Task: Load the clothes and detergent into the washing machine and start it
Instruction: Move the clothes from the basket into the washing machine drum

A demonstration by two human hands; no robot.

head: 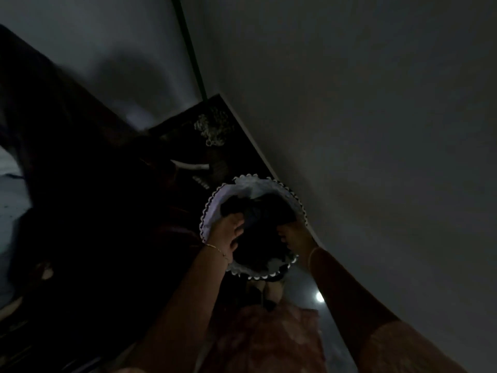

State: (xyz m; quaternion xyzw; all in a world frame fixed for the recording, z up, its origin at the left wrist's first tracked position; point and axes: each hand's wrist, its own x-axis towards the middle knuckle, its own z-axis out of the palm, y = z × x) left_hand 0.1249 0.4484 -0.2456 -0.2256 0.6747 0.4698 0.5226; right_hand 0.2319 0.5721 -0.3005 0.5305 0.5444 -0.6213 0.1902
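Both the left hand (228, 234) and right hand (295, 239) clutch dark, crumpled clothes (265, 216) in a white, scallop-edged basket (215, 201).

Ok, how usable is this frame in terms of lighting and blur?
Head view: badly underexposed, the left side almost black; only the white basket and the left hand and right hand gripping the dark clothes read; edges soft; a small glare spot on the floor; frame strongly tilted, wall lines bowed.
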